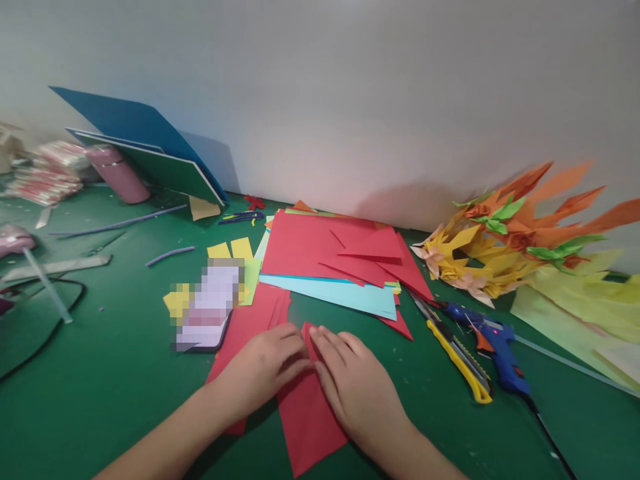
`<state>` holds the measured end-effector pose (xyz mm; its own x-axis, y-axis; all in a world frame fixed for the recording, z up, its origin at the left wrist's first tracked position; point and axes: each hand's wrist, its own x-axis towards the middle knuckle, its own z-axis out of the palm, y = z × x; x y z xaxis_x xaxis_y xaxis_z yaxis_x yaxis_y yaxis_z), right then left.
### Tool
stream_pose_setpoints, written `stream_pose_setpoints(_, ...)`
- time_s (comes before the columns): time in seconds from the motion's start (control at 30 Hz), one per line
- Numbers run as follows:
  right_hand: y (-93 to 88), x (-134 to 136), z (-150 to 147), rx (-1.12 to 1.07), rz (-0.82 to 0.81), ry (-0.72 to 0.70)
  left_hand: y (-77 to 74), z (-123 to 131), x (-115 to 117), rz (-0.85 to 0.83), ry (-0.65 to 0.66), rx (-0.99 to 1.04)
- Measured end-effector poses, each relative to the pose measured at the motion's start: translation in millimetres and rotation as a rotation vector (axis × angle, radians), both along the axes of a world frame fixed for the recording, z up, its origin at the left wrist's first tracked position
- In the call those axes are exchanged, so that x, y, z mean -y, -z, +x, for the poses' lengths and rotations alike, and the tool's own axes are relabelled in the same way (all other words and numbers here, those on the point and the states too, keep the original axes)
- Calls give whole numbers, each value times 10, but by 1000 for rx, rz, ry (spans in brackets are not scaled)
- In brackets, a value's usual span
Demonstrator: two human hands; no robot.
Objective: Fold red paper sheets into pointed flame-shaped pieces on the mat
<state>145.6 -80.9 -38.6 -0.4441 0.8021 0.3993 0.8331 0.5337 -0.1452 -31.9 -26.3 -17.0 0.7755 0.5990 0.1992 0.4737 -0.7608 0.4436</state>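
While the left hand [270, 360] and right hand [364, 390] meet over the red paper [310, 430] on the green tabletop [120, 400] (can't tell if they're pinching), it looks part-folded; nearby red sheets [253, 323] seem flat.

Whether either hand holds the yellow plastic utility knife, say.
No, the knife lies on the green tabletop while left hand and right hand touch folded red paper.

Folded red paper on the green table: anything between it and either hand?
Nothing visible. The left hand and right hand are both at the upper part of the folded red paper, with no other object between.
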Motion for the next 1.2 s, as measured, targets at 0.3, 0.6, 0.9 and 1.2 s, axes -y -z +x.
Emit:
stream_pose_setpoints(0.3,-24,64,-64,-19,-273,83,-149,-134,-39,242,58,119)
stream_pose_setpoints(0.6,5,84,-61,-96,-275,86,33,-132,-225,107,113,108)
stream_pose_setpoints(0.9,16,81,-8,-199,-275,52,-17,-120,-208,25,203,20)
stream_pose_setpoints(1.2,16,99,-49,-165,-283,71,-48,-117,-165,-11,211,22)
